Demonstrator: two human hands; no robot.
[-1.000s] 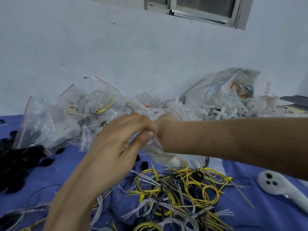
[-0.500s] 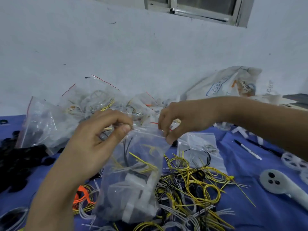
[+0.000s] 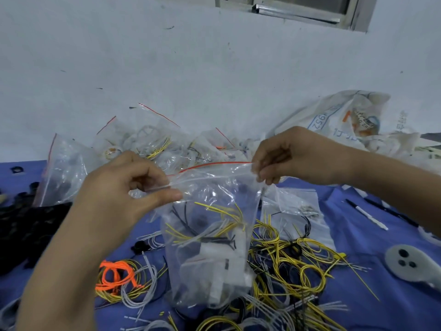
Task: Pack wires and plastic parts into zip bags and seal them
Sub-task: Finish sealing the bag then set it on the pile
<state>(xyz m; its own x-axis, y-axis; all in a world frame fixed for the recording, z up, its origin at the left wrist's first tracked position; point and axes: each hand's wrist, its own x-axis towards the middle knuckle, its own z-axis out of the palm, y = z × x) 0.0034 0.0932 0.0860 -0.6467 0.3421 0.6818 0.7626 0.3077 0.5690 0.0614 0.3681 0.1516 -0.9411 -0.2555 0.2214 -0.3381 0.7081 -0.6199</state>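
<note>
A clear zip bag point(image 3: 210, 254) with a red strip along its top hangs between both hands above the blue cloth. Inside it lie yellow, black and grey wires and white plastic parts. My left hand point(image 3: 124, 187) pinches the bag's top edge at its left end between thumb and fingers. My right hand point(image 3: 286, 158) pinches the same edge at its right end. The zip edge is stretched taut between them.
Loose yellow and grey wires point(image 3: 298, 266) and an orange bundle point(image 3: 114, 273) lie on the blue cloth point(image 3: 358, 235). Filled zip bags point(image 3: 148, 144) pile against the wall. Black parts point(image 3: 21, 225) sit left, a white plastic part point(image 3: 410, 263) and pens point(image 3: 367, 213) right, a white sack point(image 3: 346, 118) behind.
The bag came up from the pile and now hangs in front. My hands have moved apart along its top edge, the right one going right, stretching the zip strip.
</note>
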